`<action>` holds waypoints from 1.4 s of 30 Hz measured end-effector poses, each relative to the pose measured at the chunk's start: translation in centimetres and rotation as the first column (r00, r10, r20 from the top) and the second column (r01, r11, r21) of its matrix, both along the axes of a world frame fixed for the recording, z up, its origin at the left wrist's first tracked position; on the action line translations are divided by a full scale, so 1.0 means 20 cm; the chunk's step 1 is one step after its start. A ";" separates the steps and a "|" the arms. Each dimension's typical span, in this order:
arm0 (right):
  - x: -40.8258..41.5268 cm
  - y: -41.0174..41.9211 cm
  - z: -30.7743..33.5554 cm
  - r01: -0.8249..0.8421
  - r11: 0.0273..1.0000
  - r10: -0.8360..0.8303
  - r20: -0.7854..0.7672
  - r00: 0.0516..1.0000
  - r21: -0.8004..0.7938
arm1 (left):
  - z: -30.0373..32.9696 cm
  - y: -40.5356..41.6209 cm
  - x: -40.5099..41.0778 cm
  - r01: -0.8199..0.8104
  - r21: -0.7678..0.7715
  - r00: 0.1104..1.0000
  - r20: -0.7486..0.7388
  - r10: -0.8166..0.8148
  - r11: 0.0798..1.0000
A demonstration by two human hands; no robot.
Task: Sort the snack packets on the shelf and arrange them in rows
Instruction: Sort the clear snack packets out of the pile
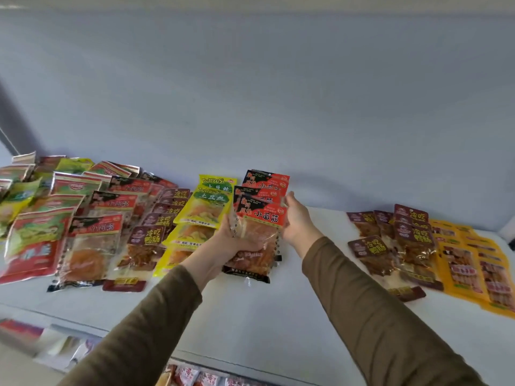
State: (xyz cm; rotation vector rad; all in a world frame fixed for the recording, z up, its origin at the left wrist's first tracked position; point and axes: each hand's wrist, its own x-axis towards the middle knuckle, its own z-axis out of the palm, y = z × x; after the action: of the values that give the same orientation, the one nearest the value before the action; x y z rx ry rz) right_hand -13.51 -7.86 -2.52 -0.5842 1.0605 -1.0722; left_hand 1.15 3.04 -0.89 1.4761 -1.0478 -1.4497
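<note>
My left hand grips a small stack of red-and-black topped snack packets from below, at the middle of the white shelf. My right hand touches the stack's right edge with its fingers nearly straight. More packets of that red-and-black kind lie in a row further left. Just left of the held stack lies a row of yellow packets, then a row of maroon-labelled packets.
Red-and-green packets pile up at the far left. Loose maroon-labelled packets and orange packets lie at the right. A pale wall rises behind the shelf. A lower shelf with more packets shows below the front edge.
</note>
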 end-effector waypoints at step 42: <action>-0.17 0.52 -0.07 -0.139 0.932 -0.019 -0.428 0.904 -0.335 | -0.02 0.28 0.10 0.110 -0.271 0.966 0.256 -0.039 0.956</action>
State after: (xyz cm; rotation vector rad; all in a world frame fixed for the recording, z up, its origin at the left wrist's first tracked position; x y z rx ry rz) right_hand -16.92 2.62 -3.94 -1.1837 1.2174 -1.1180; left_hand 3.12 8.71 -1.28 1.4430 -1.4163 -1.1251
